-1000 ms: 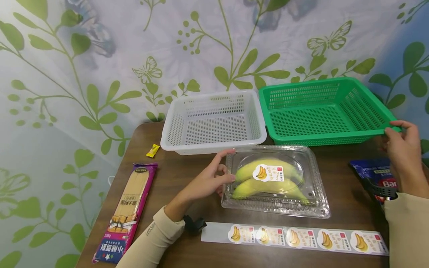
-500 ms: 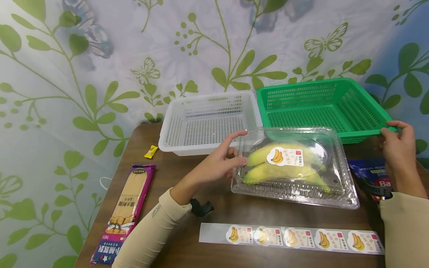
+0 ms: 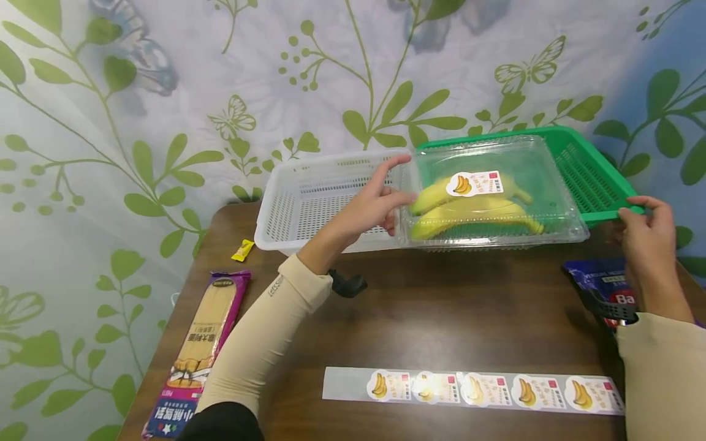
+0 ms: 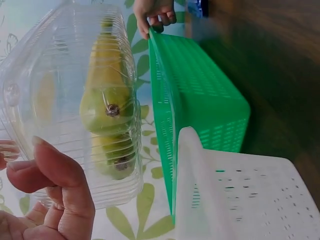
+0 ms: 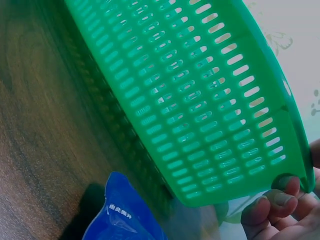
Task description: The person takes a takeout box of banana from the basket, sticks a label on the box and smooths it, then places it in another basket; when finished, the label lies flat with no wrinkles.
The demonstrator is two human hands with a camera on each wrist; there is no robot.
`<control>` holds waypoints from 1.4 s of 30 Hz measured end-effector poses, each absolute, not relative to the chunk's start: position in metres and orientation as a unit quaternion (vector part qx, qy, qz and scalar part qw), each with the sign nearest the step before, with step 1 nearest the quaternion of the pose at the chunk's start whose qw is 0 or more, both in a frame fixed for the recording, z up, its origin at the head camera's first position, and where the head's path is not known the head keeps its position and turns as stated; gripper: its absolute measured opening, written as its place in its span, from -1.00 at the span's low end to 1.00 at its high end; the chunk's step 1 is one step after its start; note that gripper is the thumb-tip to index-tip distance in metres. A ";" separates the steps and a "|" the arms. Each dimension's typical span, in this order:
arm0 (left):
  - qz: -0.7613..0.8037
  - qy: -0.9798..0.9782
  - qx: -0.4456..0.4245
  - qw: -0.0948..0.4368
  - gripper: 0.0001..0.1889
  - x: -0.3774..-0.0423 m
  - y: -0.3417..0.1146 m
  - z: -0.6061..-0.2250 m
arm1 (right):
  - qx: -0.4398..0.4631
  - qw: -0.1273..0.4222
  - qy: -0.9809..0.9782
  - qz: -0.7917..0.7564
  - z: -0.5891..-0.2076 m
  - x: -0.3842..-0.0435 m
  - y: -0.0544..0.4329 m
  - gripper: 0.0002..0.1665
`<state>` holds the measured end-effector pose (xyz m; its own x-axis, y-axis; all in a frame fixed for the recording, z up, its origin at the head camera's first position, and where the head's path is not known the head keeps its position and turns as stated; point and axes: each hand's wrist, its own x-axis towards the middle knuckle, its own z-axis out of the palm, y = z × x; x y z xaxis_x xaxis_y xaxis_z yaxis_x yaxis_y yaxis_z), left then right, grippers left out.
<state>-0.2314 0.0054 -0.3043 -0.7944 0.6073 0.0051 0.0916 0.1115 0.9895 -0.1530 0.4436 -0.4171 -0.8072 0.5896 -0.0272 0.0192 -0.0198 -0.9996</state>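
Observation:
My left hand (image 3: 372,205) grips the left edge of a clear plastic clamshell box (image 3: 557,226). Two bananas (image 3: 480,214) lie inside, and a banana sticker (image 3: 475,183) is on its lid. The box is held up over the green basket (image 3: 590,177), overlapping its near rim in the head view. In the left wrist view the box (image 4: 112,195) is above the basket rims, with the banana ends facing the camera. My right hand (image 3: 651,251) pinches the green basket's right front corner; the right wrist view shows its fingertips (image 5: 282,197) at the rim.
Left of the green basket stands a white basket (image 3: 276,229). A strip of banana stickers (image 3: 344,384) lies along the table front. A pasta packet (image 3: 206,334) and a yellow wrapped sweet (image 3: 242,250) are at left, a blue bag (image 3: 598,275) at right under my right arm.
My left hand has lifted the clamshell box off the table and carried it up, right and away, over the green basket. My right hand has stayed at the basket corner.

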 end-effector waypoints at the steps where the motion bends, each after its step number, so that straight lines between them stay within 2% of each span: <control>1: 0.620 0.717 0.241 0.210 -0.30 -0.235 0.009 -0.303 | -0.214 0.211 -0.654 0.694 -0.416 -0.152 0.444 -0.74; 7: 0.610 0.724 0.220 0.236 -0.30 -0.255 0.037 -0.297 | -0.159 0.209 -0.591 0.763 -0.412 -0.146 0.443 -0.76; 23: 0.560 0.760 0.178 0.278 -0.32 -0.289 0.091 -0.307 | -0.161 0.211 -0.617 0.741 -0.426 -0.143 0.449 -0.74; 32: 0.546 0.767 0.164 0.294 -0.26 -0.295 0.112 -0.318 | -0.149 0.212 -0.611 0.748 -0.433 -0.142 0.452 -0.76; 42: 0.559 0.773 0.148 0.262 -0.24 -0.288 0.134 -0.330 | -0.135 0.224 -0.603 0.754 -0.436 -0.142 0.459 -0.77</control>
<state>-0.2885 0.1339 -0.3300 -0.8194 0.5208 -0.2392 -0.0636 0.3322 0.9411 -0.1417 0.4590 -0.4363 -0.8635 0.5000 0.0659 -0.1737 -0.1721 -0.9696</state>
